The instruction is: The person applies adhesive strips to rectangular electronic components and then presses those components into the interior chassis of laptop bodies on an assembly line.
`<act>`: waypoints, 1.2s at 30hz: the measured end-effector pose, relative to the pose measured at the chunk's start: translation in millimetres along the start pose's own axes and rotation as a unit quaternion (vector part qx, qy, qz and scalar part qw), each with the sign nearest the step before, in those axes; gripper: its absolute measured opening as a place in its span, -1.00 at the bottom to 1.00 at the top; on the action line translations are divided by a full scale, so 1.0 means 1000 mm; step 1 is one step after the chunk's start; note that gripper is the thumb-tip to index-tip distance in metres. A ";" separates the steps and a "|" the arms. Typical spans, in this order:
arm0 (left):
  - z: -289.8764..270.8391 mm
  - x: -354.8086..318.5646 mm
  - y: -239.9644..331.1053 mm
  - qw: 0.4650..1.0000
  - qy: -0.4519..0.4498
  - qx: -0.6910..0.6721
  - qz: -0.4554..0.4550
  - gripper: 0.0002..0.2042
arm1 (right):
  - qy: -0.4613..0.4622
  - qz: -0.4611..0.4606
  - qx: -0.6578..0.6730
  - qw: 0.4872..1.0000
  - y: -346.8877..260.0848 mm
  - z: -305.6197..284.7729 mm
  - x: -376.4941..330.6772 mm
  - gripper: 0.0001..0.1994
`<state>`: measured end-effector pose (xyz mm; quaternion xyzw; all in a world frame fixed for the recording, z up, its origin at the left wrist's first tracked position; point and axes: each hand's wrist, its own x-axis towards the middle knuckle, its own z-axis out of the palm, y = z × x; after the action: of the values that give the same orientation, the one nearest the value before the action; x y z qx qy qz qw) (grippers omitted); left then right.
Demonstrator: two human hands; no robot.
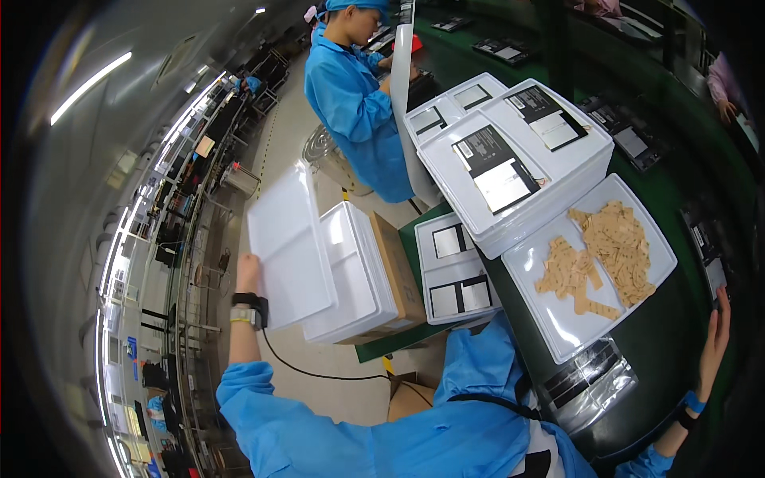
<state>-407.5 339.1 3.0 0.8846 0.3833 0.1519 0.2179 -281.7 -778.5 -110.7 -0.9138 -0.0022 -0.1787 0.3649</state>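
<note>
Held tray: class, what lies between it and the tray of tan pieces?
In the head view, between the left hand's held tray and the tan pieces' tray: a tray stack, a box, then a pack tray.

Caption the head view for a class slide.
Left grip holds a tilted white tray beside a tray stack; right grip, open, at a black-and-silver pack.

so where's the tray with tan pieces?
Head view, right of centre: the tray of tan pieces lies on the green table, beside the stacked trays, left of the right hand.
</note>
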 end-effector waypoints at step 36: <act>0.270 -0.144 0.596 0.713 -0.315 0.060 0.624 -0.33 | 0.036 0.002 0.103 0.994 -0.145 -0.029 -0.032 -0.57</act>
<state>-19.9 -205.5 55.5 0.9307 -0.3379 -0.0575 0.1280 -340.8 -687.4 -5.1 -0.8644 -0.0055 -0.2096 0.4570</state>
